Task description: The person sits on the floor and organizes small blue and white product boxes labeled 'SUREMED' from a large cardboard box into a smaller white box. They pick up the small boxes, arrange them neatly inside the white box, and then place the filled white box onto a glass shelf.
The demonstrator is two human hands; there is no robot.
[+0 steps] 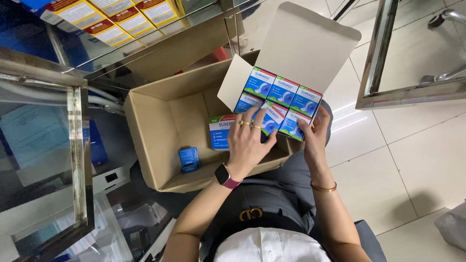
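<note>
In the head view, we see near the middle of the frame a white carton with its lid flap thrown up and back, holding two rows of small blue boxes with green and red tops. The left hand, with rings on its fingers and a watch with a dark pink band at the wrist, lies flat over the lower-left boxes, fingers spread and pressing on them rather than pinching. The right hand, a gold bangle on its wrist, grips the carton's lower right corner, fingers curled against the outermost box.

The white carton sits over the right edge of a large open brown cardboard box at centre left. Inside that box, a single small blue box lies on the bottom, and a larger white and blue box stands just left of the left hand.

At upper left, yellow and red packs lie behind glass. At right runs pale tiled floor.
</note>
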